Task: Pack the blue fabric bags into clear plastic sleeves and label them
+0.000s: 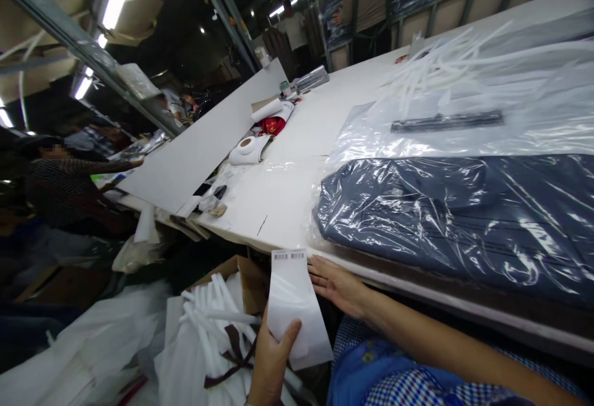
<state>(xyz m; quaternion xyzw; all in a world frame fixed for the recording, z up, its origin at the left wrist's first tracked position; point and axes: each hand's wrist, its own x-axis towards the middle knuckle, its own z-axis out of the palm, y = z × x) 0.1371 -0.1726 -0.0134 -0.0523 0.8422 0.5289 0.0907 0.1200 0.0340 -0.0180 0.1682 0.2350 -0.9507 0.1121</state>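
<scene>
My left hand [273, 353] grips a strip of white paper labels [297, 307] from below, its thumb pressed on the front. Two barcodes are printed at the strip's upper end, close to the table edge. Beside the strip's right edge is my right hand [336, 285], fingers stretched out and slightly apart; whether the fingertips touch the paper I cannot tell. To the right, a dark blue-grey folded garment [445, 214] in a clear plastic bag lies along the table's front edge.
On the white table [297, 195] are a label roll [250, 148], a dark packet [445, 121] and white plastic strips [440, 62]. A white panel [208, 140] stands along the left side. Below is a box of white foam tubes [218, 313]. Another person [69, 183] works at far left.
</scene>
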